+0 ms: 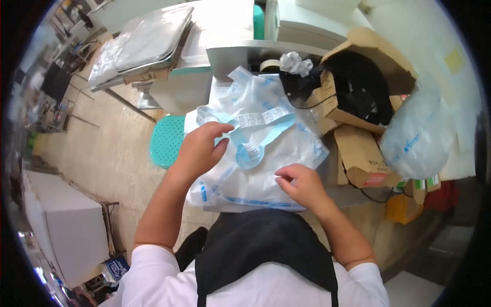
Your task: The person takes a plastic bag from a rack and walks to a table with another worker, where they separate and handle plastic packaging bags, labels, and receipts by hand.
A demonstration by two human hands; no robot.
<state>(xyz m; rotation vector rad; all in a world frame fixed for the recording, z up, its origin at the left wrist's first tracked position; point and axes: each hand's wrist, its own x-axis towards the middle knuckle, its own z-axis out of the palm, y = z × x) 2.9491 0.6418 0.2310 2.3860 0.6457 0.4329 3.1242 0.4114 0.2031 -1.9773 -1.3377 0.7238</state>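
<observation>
Plastic sheeting [255, 187] spread right in front of you, layer count unclear. At least two cardboard boxes on the right: upper box [333, 105] open, black stuff [358, 84] inside; lower box [358, 148] beneath. One clear bag [417, 140] beside them. One green stool [168, 140], left. One looped blue-and-white strip [258, 118] on the sheeting. Two hands: your left hand [202, 148] at the strip, thumb and fingers well parted, contact unclear; your right hand [304, 187] over the sheeting, half curled, small gap, nothing visibly held. One paper wad [296, 64], one tape roll [270, 65] behind.

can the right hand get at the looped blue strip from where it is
Probably yes: the right hand looks empty, the blue strip lies uncovered on top of the plastic, and nothing visible stands between them.
</observation>
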